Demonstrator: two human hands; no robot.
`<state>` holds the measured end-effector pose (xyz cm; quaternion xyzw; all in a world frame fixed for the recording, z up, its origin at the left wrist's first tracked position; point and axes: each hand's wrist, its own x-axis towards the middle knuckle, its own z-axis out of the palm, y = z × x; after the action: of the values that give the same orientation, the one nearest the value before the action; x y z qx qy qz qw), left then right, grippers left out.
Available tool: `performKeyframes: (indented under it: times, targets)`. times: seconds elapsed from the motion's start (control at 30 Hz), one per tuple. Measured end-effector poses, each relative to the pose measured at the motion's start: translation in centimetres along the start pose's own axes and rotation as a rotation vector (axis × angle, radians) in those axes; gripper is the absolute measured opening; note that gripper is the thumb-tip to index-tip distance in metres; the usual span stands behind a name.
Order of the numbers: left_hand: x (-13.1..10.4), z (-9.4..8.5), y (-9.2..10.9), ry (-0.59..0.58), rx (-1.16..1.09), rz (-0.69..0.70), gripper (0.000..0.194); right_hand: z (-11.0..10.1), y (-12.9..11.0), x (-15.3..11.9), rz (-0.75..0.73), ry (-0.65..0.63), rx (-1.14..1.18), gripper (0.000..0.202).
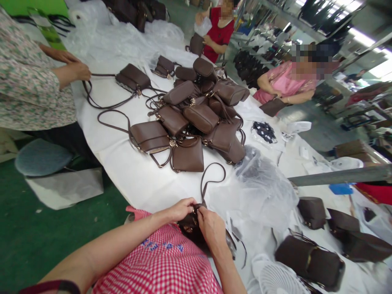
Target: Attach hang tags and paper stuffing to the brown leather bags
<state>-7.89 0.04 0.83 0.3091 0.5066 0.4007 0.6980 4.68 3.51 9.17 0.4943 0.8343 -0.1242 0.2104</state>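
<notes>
Close to my body, at the table's near edge, I hold a dark brown handbag (192,230) with gold-coloured metal fittings. My left hand (183,209) pinches its top edge near a fitting. My right hand (211,225) grips the same edge from the other side, fingers curled in. The bag's thin strap (214,164) loops up onto the white table beyond my hands. My forearms and wrists cover part of the bag's body. Just past the strap lies a brown handbag (188,157), the nearest of a heap of similar bags (200,116).
Clear plastic bags (260,192) lie right of my hands. A white fan (275,275) and more dark bags (309,261) stand at lower right. A co-worker's hands (73,67) pull a bag strap at left. Two other people handle bags across the table. A stool (43,157) stands at left.
</notes>
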Motion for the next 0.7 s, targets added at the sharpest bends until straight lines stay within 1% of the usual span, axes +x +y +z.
performKeyframes:
  times: [0.2,0.4,0.47,0.57,0.63,0.7]
  targets:
    - [0.3,-0.1,-0.6,0.011,-0.001,0.010,0.018,0.3,0.1,0.1,-0.024,0.047,-0.021,0.023]
    - [0.9,-0.1,-0.9,0.035,-0.013,0.043,0.020,0.7,-0.1,0.6,-0.056,0.051,-0.110,0.023]
    - [0.9,-0.2,-1.0,0.021,-0.034,0.049,0.023,0.9,-0.2,0.8,-0.065,0.054,-0.126,0.024]
    - [1.0,-0.3,-1.2,-0.014,-0.081,0.075,0.033,1.1,-0.3,0.9,-0.080,0.040,-0.133,0.023]
    - [0.9,-0.2,-1.3,0.003,-0.055,0.115,0.037,1.1,-0.4,0.9,-0.087,0.018,-0.132,0.023]
    - [0.8,-0.1,-1.3,0.053,0.043,0.172,0.037,1.2,-0.6,1.0,-0.082,0.003,-0.126,0.023]
